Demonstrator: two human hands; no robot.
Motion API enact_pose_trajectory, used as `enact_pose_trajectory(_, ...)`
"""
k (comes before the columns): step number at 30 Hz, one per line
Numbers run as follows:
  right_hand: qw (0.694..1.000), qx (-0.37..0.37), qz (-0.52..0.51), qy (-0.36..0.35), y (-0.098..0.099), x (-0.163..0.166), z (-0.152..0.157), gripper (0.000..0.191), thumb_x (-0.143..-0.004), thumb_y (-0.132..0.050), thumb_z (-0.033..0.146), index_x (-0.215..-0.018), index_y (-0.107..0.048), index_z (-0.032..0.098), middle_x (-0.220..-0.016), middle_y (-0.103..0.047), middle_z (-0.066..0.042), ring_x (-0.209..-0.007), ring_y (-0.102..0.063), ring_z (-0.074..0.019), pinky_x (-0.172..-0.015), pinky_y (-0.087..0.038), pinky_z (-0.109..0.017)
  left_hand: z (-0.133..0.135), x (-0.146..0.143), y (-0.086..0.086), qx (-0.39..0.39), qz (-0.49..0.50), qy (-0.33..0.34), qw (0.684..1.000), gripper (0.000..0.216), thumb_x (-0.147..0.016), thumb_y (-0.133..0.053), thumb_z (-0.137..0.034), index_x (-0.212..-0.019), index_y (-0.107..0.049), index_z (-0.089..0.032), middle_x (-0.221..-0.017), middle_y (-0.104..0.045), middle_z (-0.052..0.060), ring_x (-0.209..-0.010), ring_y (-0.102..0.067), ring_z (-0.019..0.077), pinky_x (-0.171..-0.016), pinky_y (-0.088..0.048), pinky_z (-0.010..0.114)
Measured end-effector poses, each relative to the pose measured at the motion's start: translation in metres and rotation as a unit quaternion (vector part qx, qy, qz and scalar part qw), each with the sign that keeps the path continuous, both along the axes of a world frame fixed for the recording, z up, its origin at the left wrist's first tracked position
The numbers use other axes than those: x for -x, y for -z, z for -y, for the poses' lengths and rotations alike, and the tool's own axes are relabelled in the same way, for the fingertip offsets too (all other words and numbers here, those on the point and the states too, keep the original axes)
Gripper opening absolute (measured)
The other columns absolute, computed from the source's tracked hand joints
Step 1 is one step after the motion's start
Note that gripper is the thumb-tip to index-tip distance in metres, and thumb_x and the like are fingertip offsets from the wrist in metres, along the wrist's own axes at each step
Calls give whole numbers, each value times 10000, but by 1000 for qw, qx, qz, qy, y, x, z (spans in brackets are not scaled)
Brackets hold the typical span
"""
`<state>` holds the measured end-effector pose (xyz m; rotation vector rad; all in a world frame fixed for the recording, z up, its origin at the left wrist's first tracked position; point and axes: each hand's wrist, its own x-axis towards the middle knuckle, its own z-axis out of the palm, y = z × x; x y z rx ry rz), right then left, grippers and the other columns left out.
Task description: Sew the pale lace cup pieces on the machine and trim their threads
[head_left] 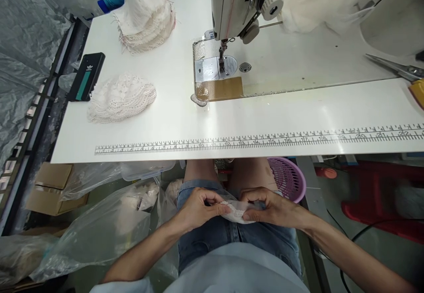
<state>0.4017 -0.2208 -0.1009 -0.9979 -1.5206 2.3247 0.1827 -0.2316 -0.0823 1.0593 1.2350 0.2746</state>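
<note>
Over my lap I hold a piece of white lacy fabric [236, 211] between both hands. My left hand [208, 204] pinches its left end between thumb and fingers. At its right end my right hand [263, 204] grips it the same way, with the thumb toward me. Part of the fabric is hidden under my fingers. On the white table beyond, a flat white lace piece [122, 99] lies at the left. Behind that rises a stack of white fabric pieces [145, 17] with loose reddish threads along the edges.
A sewing machine [221, 61] stands on the table, its needle area ahead of my hands. Scissors [394, 66] lie at the right, a black phone-like case [86, 77] at the left. A printed ruler [258, 140] runs along the front edge. Below are a purple basket [291, 178] and plastic bags [109, 227].
</note>
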Motion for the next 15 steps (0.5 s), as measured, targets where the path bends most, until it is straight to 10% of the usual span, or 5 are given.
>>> enact_pose_trajectory(15, 998, 17, -15, 57, -8, 15, 0, 302, -766, -644, 434, -715, -514, 167, -630, -421, 43, -567, -341, -83, -510, -250, -211, 1, -2, -8, -2, 31, -14, 999, 291, -694, -704, -413, -771, -719, -134, -714, -662, 29, -674, -528, 130, -635, -382, 213)
